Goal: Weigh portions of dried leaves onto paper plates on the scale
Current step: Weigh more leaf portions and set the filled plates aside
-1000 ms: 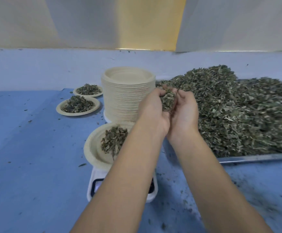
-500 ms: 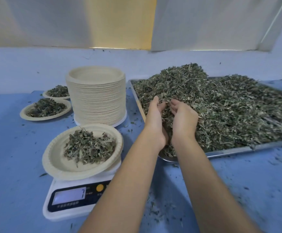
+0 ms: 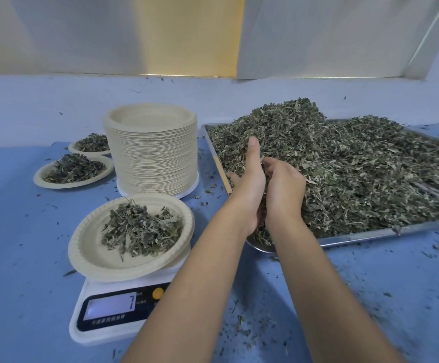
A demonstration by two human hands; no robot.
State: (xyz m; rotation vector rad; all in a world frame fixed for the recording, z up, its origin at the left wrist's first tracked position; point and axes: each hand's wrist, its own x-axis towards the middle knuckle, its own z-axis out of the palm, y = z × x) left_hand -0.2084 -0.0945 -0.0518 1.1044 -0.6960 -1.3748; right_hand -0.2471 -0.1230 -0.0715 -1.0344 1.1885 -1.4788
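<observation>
A paper plate (image 3: 87, 247) with a small heap of dried leaves (image 3: 139, 229) sits on the white digital scale (image 3: 124, 334), whose display reads 7. To its right a metal tray (image 3: 370, 235) holds a big pile of dried leaves (image 3: 357, 174). Both my hands are sunk into the pile at the tray's near left corner, side by side. My left hand (image 3: 249, 184) has its fingers straight, pressed against the leaves. My right hand (image 3: 283, 187) curls its fingers round a clump of leaves.
A tall stack of empty paper plates (image 3: 155, 158) stands behind the scale. Two filled plates (image 3: 40, 179) (image 3: 73, 148) lie at the far left. Leaf crumbs are scattered over the blue table (image 3: 16, 258). A pale wall runs along the back.
My hands, raised together with leaves cupped between them a second ago, have dropped into the pile in the tray. My right fingers have curled into the leaves.
</observation>
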